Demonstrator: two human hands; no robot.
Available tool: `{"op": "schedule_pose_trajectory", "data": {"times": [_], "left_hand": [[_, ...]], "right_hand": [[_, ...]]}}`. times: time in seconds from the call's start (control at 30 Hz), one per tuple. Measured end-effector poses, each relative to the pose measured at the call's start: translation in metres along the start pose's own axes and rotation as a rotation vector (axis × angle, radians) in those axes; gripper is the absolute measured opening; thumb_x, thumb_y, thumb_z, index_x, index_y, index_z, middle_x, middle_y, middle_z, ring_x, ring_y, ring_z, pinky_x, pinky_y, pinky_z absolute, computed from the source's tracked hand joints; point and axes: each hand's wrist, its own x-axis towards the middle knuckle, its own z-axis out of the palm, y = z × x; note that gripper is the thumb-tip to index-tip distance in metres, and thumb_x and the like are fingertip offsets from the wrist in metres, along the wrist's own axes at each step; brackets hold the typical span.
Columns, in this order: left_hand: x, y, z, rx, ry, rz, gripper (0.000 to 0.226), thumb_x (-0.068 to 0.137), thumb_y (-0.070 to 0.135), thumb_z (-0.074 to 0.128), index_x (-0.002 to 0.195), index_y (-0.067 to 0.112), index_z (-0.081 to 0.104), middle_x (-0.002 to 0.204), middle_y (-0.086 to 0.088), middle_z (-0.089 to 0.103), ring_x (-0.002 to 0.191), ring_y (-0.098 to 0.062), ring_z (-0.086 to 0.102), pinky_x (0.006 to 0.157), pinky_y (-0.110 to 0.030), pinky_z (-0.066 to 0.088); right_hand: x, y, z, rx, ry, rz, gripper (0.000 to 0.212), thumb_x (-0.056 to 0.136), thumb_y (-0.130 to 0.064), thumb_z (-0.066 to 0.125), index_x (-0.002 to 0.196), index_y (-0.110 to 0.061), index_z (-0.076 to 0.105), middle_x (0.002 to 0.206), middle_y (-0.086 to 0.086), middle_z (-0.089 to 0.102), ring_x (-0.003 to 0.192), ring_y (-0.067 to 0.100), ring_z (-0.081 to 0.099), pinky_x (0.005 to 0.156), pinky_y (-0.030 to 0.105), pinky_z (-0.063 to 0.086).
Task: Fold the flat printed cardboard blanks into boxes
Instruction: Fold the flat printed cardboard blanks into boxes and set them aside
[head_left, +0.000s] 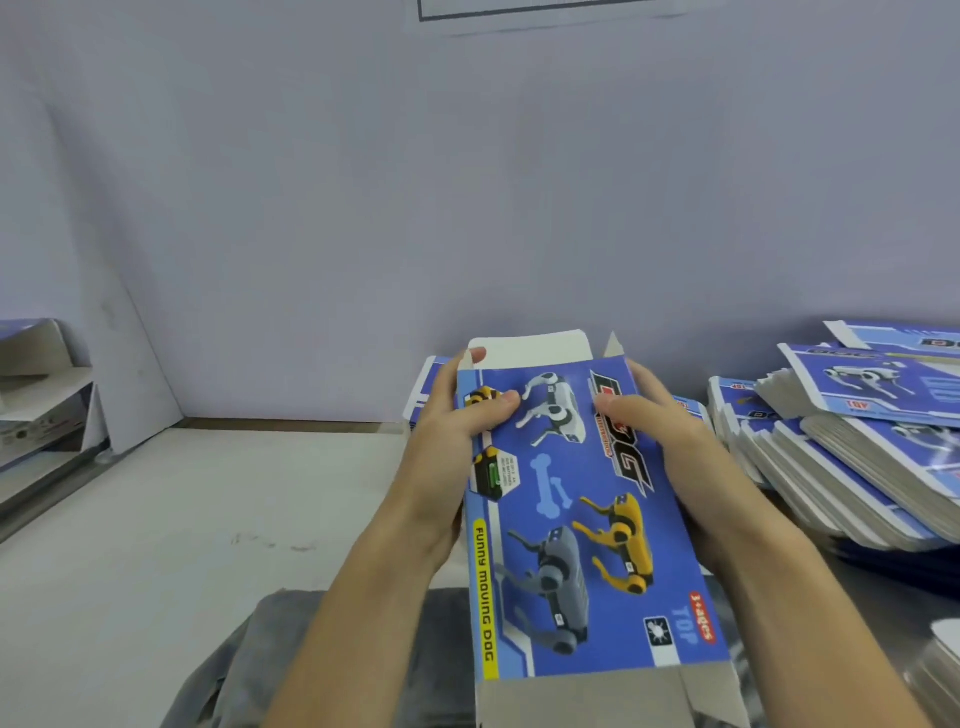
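Observation:
A blue printed box blank (582, 525) with robot dogs and "FUNNY MOVING DOG" on it is held up in front of me, opened into a sleeve. Its white top flap (530, 351) stands up at the far end, and grey flaps (613, 701) hang open at the near end. My left hand (457, 431) grips the left edge, thumb on the printed face. On the right edge my right hand (660, 421) holds it the same way, thumb lying across the "DOG" lettering.
Stacks of flat blue blanks (852, 457) are piled on the right side of the white table (208, 519), more lie behind the held box. Folded white cardboard pieces (47, 400) sit at the far left. A pale wall (467, 208) rises behind. Grey cloth (270, 654) covers my lap.

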Motion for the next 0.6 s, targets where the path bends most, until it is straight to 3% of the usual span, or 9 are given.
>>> {"op": "schedule_pose_trajectory", "data": {"times": [0.07,0.13,0.2,0.27,0.4,0.5,0.57,0.6], "left_hand": [[0.001,-0.005,0.007,0.021,0.031,0.007,0.046,0.096,0.012,0.060,0.137,0.031,0.052,0.116,-0.010,0.073,0.093,-0.030,0.075,0.075,-0.043,0.062],[0.002,-0.008,0.011,0.041,0.050,0.029,0.049,0.097,0.016,0.061,0.141,0.034,0.048,0.123,-0.009,0.071,0.096,-0.029,0.075,0.080,-0.045,0.061],[0.002,-0.009,0.012,0.081,0.046,0.069,0.053,0.094,0.026,0.066,0.140,0.039,0.044,0.120,-0.005,0.072,0.094,-0.026,0.076,0.076,-0.043,0.063],[0.000,-0.006,0.011,0.137,0.054,0.108,0.061,0.079,0.040,0.074,0.132,0.047,0.043,0.110,0.002,0.075,0.089,-0.023,0.077,0.067,-0.037,0.064],[-0.002,-0.001,0.009,0.187,0.061,0.150,0.057,0.065,0.049,0.076,0.117,0.034,0.058,0.098,0.001,0.078,0.083,-0.022,0.077,0.059,-0.031,0.061],[-0.001,-0.001,0.007,0.173,0.081,0.141,0.052,0.068,0.049,0.075,0.110,0.021,0.063,0.093,-0.003,0.078,0.079,-0.024,0.077,0.055,-0.029,0.059],[-0.001,-0.001,0.008,0.161,0.083,0.110,0.057,0.067,0.050,0.075,0.112,0.016,0.063,0.097,-0.005,0.078,0.082,-0.025,0.077,0.061,-0.034,0.061],[-0.001,-0.001,0.009,0.155,0.086,0.093,0.061,0.067,0.052,0.075,0.113,0.014,0.062,0.101,-0.007,0.078,0.085,-0.027,0.077,0.067,-0.039,0.062]], "right_hand": [[-0.002,0.002,-0.008,-0.054,-0.012,-0.107,0.031,0.099,0.004,0.045,0.120,-0.018,0.041,0.044,-0.013,0.062,0.038,0.000,0.060,0.038,0.012,0.044],[0.001,0.006,-0.012,-0.074,-0.015,-0.137,0.027,0.100,0.005,0.041,0.116,-0.016,0.045,0.044,-0.012,0.062,0.038,0.000,0.060,0.038,0.012,0.044],[0.001,0.001,-0.005,0.005,0.007,-0.058,0.023,0.100,-0.007,0.047,0.115,-0.021,0.056,0.065,-0.005,0.073,0.055,0.008,0.070,0.047,0.017,0.052],[-0.003,0.009,-0.007,0.024,-0.016,-0.104,0.027,0.098,-0.020,0.053,0.122,-0.029,0.061,0.092,0.004,0.077,0.075,0.021,0.075,0.056,0.026,0.058],[-0.006,0.018,-0.010,0.005,-0.041,-0.149,0.036,0.087,-0.036,0.063,0.123,-0.036,0.062,0.105,0.006,0.076,0.087,0.027,0.076,0.061,0.029,0.059],[0.003,0.015,-0.006,-0.052,-0.034,-0.123,0.016,0.094,-0.029,0.060,0.110,-0.033,0.063,0.091,0.006,0.076,0.077,0.019,0.076,0.059,0.024,0.058],[-0.003,0.012,-0.015,-0.122,-0.067,-0.106,0.019,0.098,-0.008,0.056,0.112,-0.021,0.060,0.071,0.009,0.068,0.059,0.015,0.070,0.058,0.019,0.055],[-0.003,0.010,-0.017,-0.108,-0.079,-0.066,0.020,0.094,-0.011,0.061,0.114,-0.015,0.064,0.072,0.009,0.069,0.061,0.020,0.070,0.064,0.023,0.056]]}}
